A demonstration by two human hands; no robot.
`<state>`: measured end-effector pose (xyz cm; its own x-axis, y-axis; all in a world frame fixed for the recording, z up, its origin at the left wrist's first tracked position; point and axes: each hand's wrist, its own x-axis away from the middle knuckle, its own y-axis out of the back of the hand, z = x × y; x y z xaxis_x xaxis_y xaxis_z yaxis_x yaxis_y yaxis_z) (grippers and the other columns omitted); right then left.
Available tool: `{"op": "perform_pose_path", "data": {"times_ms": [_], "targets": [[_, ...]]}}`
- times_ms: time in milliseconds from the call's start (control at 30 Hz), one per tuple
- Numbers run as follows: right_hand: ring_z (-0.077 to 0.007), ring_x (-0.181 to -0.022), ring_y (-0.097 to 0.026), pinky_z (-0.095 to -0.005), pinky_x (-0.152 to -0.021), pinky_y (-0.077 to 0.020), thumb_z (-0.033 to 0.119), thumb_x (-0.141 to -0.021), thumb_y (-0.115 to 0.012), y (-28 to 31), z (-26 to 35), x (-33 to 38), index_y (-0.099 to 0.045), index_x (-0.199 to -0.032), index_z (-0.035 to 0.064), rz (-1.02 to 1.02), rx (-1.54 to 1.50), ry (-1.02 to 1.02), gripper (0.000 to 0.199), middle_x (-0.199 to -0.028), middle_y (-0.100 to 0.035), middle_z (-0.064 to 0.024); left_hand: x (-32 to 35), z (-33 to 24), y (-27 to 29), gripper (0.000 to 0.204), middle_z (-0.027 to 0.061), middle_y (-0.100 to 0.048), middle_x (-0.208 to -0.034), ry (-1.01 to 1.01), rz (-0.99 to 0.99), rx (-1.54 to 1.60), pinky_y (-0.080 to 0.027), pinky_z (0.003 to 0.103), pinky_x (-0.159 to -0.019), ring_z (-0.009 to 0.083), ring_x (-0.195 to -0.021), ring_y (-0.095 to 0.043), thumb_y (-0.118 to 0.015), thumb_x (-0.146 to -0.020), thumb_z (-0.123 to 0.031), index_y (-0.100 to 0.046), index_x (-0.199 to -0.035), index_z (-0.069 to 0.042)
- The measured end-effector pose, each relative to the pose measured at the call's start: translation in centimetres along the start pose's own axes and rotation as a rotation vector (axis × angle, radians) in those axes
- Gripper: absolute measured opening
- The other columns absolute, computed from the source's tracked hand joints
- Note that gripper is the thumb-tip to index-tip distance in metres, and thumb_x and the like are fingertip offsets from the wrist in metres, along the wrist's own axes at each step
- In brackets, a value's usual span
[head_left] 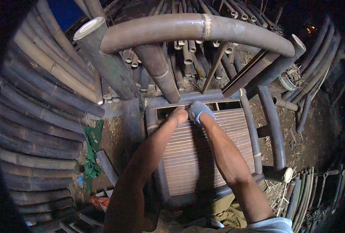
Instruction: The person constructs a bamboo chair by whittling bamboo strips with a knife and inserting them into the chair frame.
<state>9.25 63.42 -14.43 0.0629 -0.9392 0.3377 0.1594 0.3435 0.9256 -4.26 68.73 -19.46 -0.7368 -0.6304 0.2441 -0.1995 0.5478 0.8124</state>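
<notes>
A bamboo chair stands before me, its seat of thin brown slats [209, 143] framed by thick dark bamboo poles. Both arms reach over it to the far end, where a dark gap lies between the slats and the back rail [162, 101]. At that gap my bare left hand [179, 115] is closed, fingers bent inward. Right beside it, my right hand [200, 111] in a grey-blue glove is curled downward over the same spot. Whatever the fingers grip is hidden. A thin strand [225, 126] shows on the slats to the right of the glove.
The chair's curved top rail [157, 29] arches beyond my hands. Stacked bamboo poles [40, 132] line the left side, and cut poles [188, 58] lie behind the chair. Green cloth [92, 155] is on the ground at left. Thin canes [302, 194] stand at lower right.
</notes>
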Motion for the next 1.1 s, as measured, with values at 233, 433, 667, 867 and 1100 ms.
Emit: {"op": "perform_pose_path", "data": {"times_ms": [233,433,667,867,1100], "targets": [[-0.0126,-0.043,-0.038,-0.031,-0.039,-0.0332,0.027,-0.094,-0.05,-3.9,-5.2,0.3,-0.052,-0.079,0.0132,0.829,-1.887,0.009,0.02,-0.057,-0.041,0.0032,-1.3,-0.5,0.5,0.039,0.0265,-0.065,-0.117,0.097,0.21,0.03,-0.049,0.044,-0.094,0.0389,-0.11,-0.063,-0.049,-0.081,-0.021,-0.071,-0.102,0.003],[-0.0324,-0.06,-0.063,-0.0432,-0.056,-0.051,0.018,-0.089,-0.051,-1.2,-3.8,1.3,-0.066,-0.087,0.0082,-0.116,0.055,0.44,0.018,-0.07,-0.064,-0.0145,-1.0,-0.9,-0.2,0.032,0.0262,-0.067,-0.112,0.306,-0.124,0.106,-0.05,0.045,-0.094,0.0376,-0.104,-0.066,-0.056,-0.079,-0.019,-0.073,-0.097,0.003],[-0.0382,-0.098,-0.062,-0.0479,-0.087,-0.0511,0.038,-0.081,-0.066,1.3,0.4,7.7,-0.071,-0.108,0.0201,-0.482,-0.104,-0.084,0.033,-0.098,-0.065,-0.0201,0.7,1.2,1.9,0.023,0.0101,-0.072,-0.099,0.228,0.059,0.875,-0.046,0.037,-0.087,0.0254,-0.096,-0.063,-0.065,-0.08,-0.02,-0.074,-0.093,-0.003],[-0.0356,-0.09,-0.061,-0.0483,-0.078,-0.0484,0.044,-0.08,-0.07,-1.6,2.0,6.9,-0.075,-0.089,0.0188,-0.678,-0.224,-0.128,0.027,-0.094,-0.064,-0.0158,2.2,0.0,3.2,0.02,0.0042,-0.07,-0.1,0.082,0.172,0.958,-0.043,0.032,-0.095,0.0173,-0.101,-0.06,-0.069,-0.085,-0.02,-0.072,-0.099,-0.006],[-0.0322,-0.09,-0.062,-0.0444,-0.084,-0.0471,0.026,-0.083,-0.068,-2.9,0.7,12.1,-0.069,-0.082,0.0051,-0.626,-1.133,-0.096,0.021,-0.09,-0.066,-0.0139,2.1,0.2,3.3,0.024,0.0045,-0.07,-0.106,0.117,0.267,0.89,-0.041,0.032,-0.1,0.017,-0.107,-0.059,-0.072,-0.086,-0.024,-0.072,-0.102,-0.006]]}}
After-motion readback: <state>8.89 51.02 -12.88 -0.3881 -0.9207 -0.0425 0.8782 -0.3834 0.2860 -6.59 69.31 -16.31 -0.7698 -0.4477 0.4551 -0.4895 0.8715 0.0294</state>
